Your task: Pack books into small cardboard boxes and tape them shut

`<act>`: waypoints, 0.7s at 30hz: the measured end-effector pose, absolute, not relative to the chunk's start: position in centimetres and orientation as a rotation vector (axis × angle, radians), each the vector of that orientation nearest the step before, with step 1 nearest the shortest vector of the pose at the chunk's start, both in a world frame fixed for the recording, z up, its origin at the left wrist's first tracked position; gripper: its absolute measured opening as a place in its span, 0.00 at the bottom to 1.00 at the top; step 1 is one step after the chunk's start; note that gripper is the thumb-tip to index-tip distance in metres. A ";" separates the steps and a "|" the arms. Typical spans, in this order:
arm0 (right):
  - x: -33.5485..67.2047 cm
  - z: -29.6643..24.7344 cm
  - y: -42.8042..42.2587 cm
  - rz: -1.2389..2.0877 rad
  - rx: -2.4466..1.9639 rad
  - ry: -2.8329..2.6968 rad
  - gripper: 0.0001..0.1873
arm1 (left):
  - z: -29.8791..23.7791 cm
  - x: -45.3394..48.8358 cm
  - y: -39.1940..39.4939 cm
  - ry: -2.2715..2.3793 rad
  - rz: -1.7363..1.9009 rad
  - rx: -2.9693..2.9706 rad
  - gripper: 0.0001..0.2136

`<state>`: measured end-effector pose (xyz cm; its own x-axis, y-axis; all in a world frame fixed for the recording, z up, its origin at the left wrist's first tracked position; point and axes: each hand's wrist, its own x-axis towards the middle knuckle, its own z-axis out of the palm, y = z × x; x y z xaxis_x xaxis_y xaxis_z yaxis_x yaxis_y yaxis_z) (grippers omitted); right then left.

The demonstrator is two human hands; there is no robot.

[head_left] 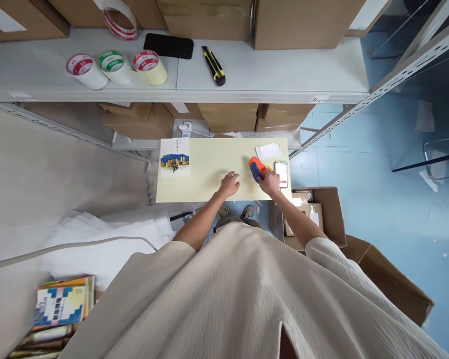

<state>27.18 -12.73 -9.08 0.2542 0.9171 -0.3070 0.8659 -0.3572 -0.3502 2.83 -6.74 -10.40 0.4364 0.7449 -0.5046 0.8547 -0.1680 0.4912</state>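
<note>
My right hand is closed around an orange and blue tape dispenser at the right part of the pale yellow table. Beside that hand lies a phone with a lit screen, and behind it are white paper slips. My left hand hovers over or rests on the table near its front middle, fingers apart and holding nothing. A book with a city picture on its cover lies at the table's left end, away from both hands.
A shelf behind the table carries tape rolls, a black phone, a utility knife and cardboard boxes. An open carton stands at the right. Stacked books sit low on the left.
</note>
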 end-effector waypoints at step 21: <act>23.4 -10.2 -7.5 0.498 -2.191 -2.176 0.19 | -10.4 -5.1 -9.2 1.628 0.246 1.678 0.23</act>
<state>23.40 -7.46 -10.25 -0.0186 0.9767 -0.2137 0.9725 -0.0320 -0.2308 -5.14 -9.25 -10.38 0.1647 0.9162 -0.3653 0.7676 0.1134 0.6308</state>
